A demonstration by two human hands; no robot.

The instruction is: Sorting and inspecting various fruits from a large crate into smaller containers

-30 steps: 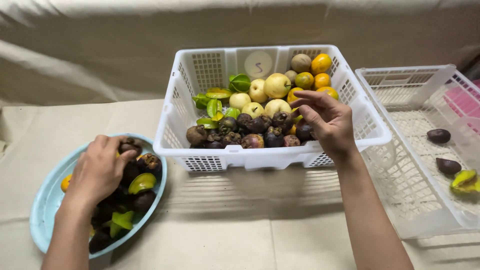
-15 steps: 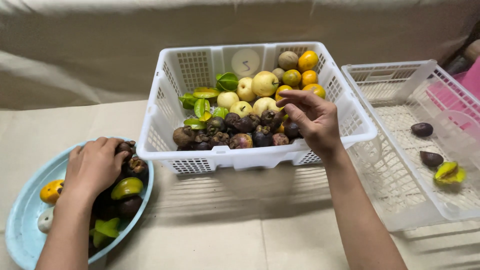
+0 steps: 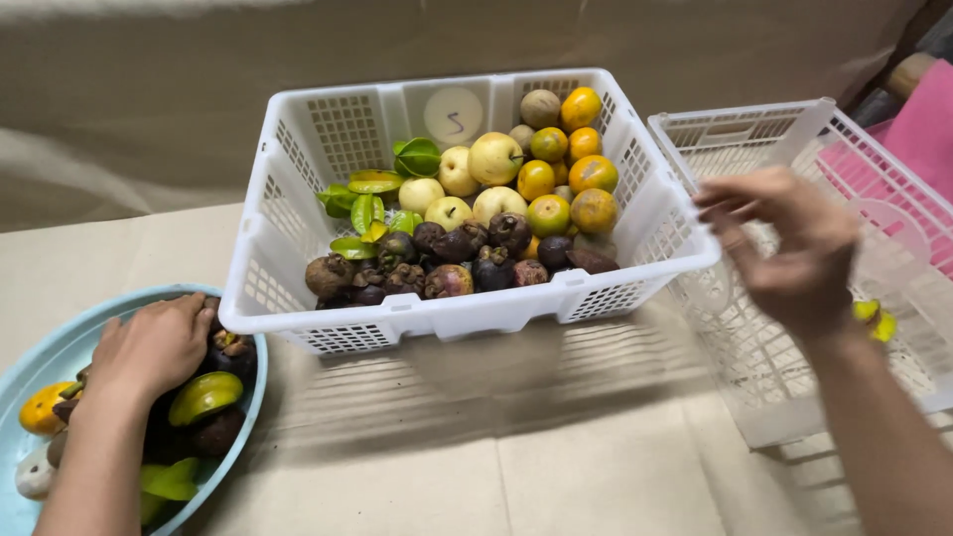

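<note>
A person's right hand (image 3: 789, 248), which 0.5 seconds ago rested among the dark fruit at the near right of the white basket (image 3: 298, 199), now hovers over the second basket (image 3: 754, 149) to the right, fingers loosely curled; whether they pinch anything cannot be told. The left hand (image 3: 149, 347) stays in the blue bowl (image 3: 30, 352) at near left, fingers pressed down over the mangosteens (image 3: 223, 347) beside a green fruit (image 3: 204, 395).

Your left hand (image 3: 149, 347) and your right hand (image 3: 794, 248) are both bare, without gloves, rings or a watch. Your forearms are also uncovered; no sleeve is visible on them.
</note>
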